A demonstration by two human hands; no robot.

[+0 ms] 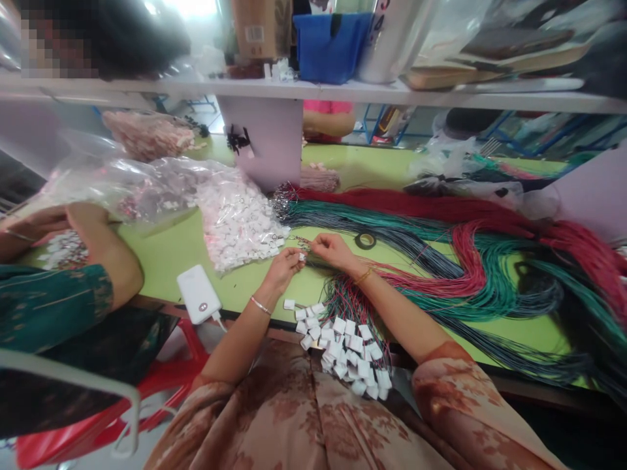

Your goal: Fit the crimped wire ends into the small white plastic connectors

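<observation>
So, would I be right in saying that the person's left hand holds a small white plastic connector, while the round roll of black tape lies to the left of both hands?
Not quite: in the head view, the round roll of black tape lies to the right of both the left hand, which holds the small white plastic connector, and the right hand.

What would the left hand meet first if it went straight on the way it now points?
Most likely the right hand, just ahead of the left hand and the white connector in its grip; how near they are in depth is hard to tell from this single view.
</observation>
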